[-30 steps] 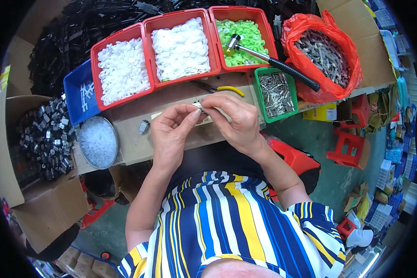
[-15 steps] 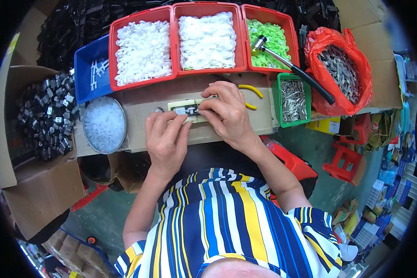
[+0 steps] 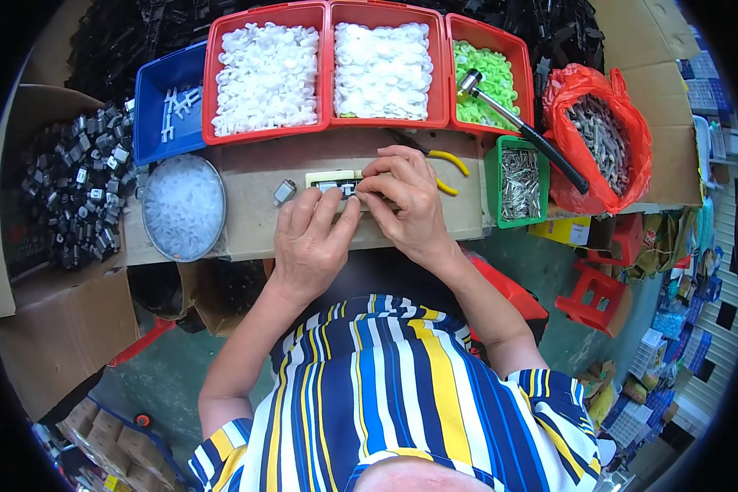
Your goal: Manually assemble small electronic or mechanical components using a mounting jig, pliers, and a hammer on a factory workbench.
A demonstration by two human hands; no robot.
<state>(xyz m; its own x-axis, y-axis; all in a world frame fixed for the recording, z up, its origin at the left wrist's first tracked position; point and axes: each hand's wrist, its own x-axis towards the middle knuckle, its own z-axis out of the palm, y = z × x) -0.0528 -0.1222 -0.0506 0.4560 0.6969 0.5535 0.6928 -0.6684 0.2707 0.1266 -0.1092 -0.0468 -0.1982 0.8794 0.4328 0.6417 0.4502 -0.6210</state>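
On the cardboard work surface, between my two hands, lies a pale cream block (image 3: 333, 176). A black part with small white pieces (image 3: 346, 188) sits in it. My left hand (image 3: 310, 250) is at its front edge, fingers bent and thumb and forefinger pressed together over the part. From the right, my right hand (image 3: 408, 209) pinches at the same part, its fingertips almost meeting the left ones. The fingers hide whatever small piece is between them. Just left of the block stands a small silver-and-black block (image 3: 284, 192), touched by neither hand.
Red bins of white pieces (image 3: 264, 78) and green pieces (image 3: 485, 78) line the back. A hammer (image 3: 525, 127) rests across a green box of metal pins (image 3: 520, 180). Yellow-handled pliers (image 3: 448, 158) lie right. A round tub (image 3: 184, 209) and a carton of black parts (image 3: 82, 189) stand left.
My left hand has shifted right and closed in on my right hand's fingertips. The silver-and-black block beside it shows more fully. The whole view has tilted slightly.
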